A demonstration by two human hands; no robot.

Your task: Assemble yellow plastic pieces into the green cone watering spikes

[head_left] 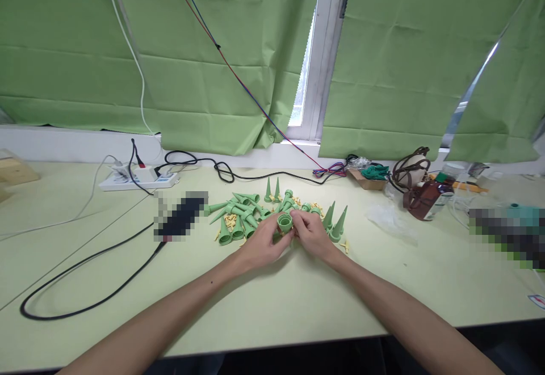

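Note:
Both my hands meet over the pale green table (298,301) around one green plastic cone (284,223), its round open end facing me. My left hand (261,244) wraps its fingers round the cone from the left. My right hand (310,232) pinches it from the right, fingers closed. Behind and beside my hands lies a pile of several more green cones (238,211), some lying down, some upright (338,223), mixed with small yellow plastic pieces (230,223).
A white power strip (138,179) with plugs sits back left, and a black cable (85,284) loops across the table's left half. A brown bottle (428,200), cardboard tray (368,179) and clutter stand back right. Green curtains (213,57) hang behind.

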